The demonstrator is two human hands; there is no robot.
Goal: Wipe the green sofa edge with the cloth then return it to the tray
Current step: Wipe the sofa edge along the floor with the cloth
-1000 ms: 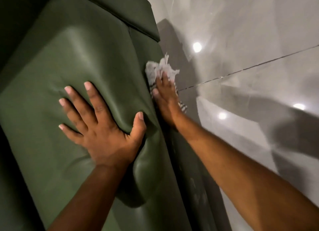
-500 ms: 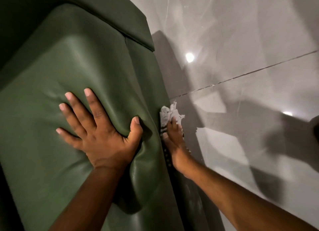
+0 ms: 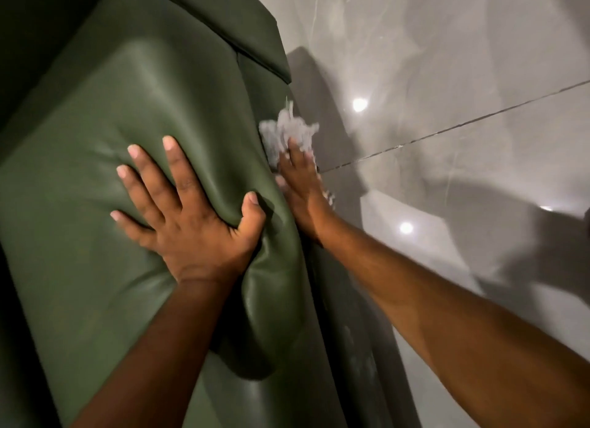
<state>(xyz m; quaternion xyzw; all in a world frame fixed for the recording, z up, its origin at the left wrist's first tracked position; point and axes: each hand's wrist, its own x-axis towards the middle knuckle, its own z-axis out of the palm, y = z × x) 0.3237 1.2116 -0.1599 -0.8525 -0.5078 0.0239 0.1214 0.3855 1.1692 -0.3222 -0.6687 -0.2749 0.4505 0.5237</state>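
Note:
The green leather sofa (image 3: 134, 114) fills the left of the view, its seat cushion bulging toward me. My left hand (image 3: 188, 216) lies flat on the cushion with fingers spread, thumb pressing into its front corner. My right hand (image 3: 300, 184) presses a crumpled white cloth (image 3: 287, 133) against the sofa's front edge (image 3: 255, 85), just past the cushion corner. The cloth is blurred and sticks out beyond my fingertips. No tray is in view.
Glossy grey floor tiles (image 3: 447, 76) with a dark grout line (image 3: 447, 130) and bright lamp reflections spread to the right of the sofa. Pale smears mark the sofa's lower front face (image 3: 354, 341). Dark shadows fall across the floor at right.
My right hand slid the cloth back along the sofa edge, away from me, after pulling it toward me half a second ago. My left hand stays planted on the cushion.

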